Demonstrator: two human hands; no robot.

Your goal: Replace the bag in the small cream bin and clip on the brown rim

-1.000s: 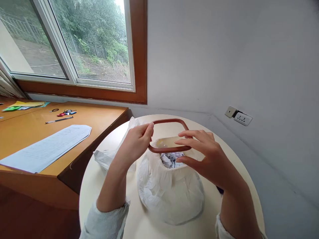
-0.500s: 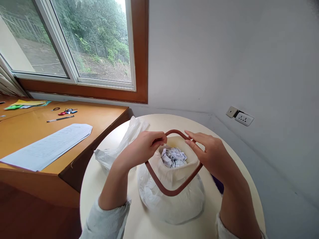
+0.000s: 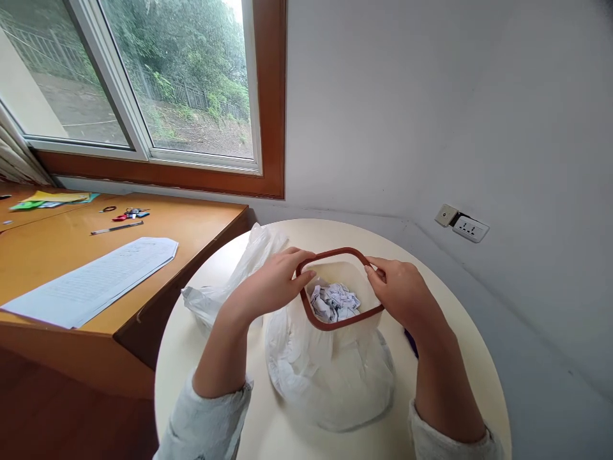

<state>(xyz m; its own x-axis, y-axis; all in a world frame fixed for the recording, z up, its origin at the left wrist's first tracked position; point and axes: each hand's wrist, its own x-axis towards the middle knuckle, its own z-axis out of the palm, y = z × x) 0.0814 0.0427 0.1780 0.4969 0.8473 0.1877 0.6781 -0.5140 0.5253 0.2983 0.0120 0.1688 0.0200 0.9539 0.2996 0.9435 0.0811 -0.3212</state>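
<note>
A small cream trash bin stands on the round table, lined with a thin white plastic bag that spreads out over its lower part. Crumpled paper fills part of the inside. Around the bin's mouth sits a brown rim ring. My left hand grips this ring at its left corner, thumb over the inner edge. On the right side my right hand pinches the same ring between thumb and fingers.
A crumpled clear plastic bag lies on the round table, left of the bin. Something dark purple shows beside my right forearm. The wooden desk on the left bears paper sheets, a pen and keys.
The brown ring has come down and levelled from a tilted position above the bin onto its mouth. My right hand has closed round the ring's right side.
</note>
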